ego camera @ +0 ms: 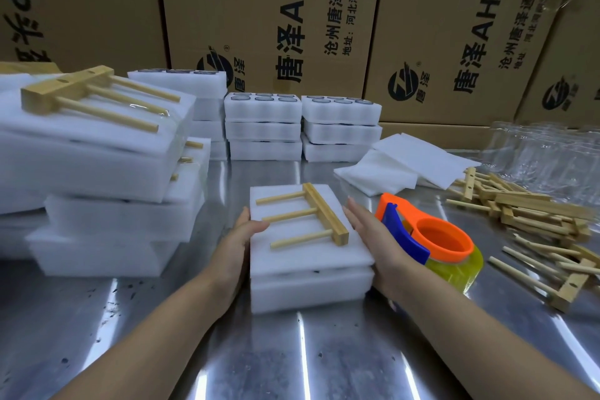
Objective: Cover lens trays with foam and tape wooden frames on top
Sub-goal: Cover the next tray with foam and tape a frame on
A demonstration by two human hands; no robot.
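Lying on foam [308,258], wooden frame [326,214] aims dowels [285,215] leftward.

The left arm [156,331] and right arm [480,331] are stretched forward, bare. The left hand [238,239] and right hand [373,237] are held palms facing, fingers straight; the left thumb is laid inward.

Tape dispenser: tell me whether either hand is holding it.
No, the tape dispenser sits on the table while the left hand and right hand lie flat against the foam stack.

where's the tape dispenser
Head view, right of centre: the tape dispenser sits on the table beside the right hand, between the covered tray and the loose wooden frames.
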